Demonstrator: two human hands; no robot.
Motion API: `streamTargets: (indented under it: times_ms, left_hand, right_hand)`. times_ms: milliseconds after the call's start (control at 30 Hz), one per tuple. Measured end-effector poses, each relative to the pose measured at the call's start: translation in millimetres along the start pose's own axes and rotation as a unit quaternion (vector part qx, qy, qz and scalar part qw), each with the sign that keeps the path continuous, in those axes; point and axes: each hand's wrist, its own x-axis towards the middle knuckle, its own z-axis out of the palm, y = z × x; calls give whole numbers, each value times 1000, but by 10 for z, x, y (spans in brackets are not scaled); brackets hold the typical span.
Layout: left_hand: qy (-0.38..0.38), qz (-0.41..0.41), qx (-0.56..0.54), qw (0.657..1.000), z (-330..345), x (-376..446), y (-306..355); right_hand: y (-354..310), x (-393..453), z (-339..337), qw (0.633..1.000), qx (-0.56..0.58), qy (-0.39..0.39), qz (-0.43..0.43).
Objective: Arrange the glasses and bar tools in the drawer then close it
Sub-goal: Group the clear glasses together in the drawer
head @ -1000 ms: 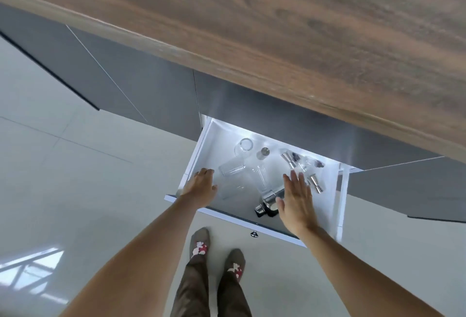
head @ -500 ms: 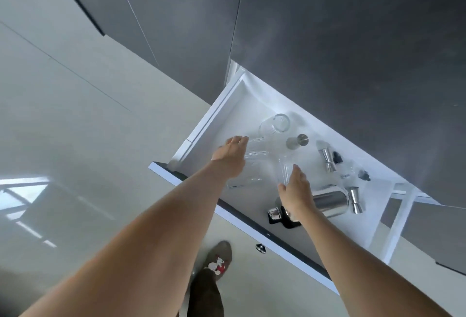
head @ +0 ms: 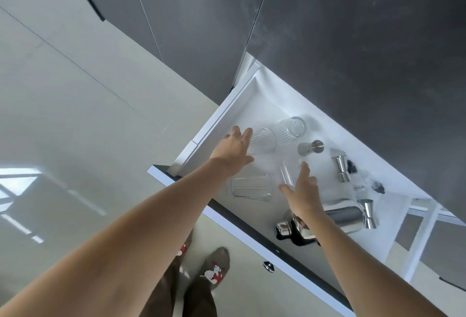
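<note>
The white drawer stands pulled out under dark cabinet fronts. Several clear ribbed glasses lie inside it on their sides. My left hand grips one glass near the drawer's left wall, fingers over it and thumb under. My right hand closes thumb and fingers around a second glass in the middle. A third glass lies loose between my arms, and another lies at the back. A steel shaker lies under my right wrist, partly hidden. Steel jiggers lie to the right.
Black bottle stoppers lie at the drawer's right back. The drawer front with its small knob juts toward my legs and feet. Dark cabinet fronts overhang the drawer. Glossy pale floor spreads to the left.
My head has dropped closer, so the countertop has left the view. Both hands have gone from the drawer's front edge deeper inside and onto two ribbed glasses.
</note>
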Motion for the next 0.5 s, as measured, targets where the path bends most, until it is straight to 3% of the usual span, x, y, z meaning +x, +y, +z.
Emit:
streamTargets:
  times_ms: [333, 500]
  left_hand:
    - [63, 36, 135, 988, -225, 9, 224]
    - [67, 52, 135, 987, -135, 111, 305]
  right_hand:
    - [-237, 6, -251, 988, -139, 57, -29]
    - [-318, 73, -273, 985, -150, 70, -46]
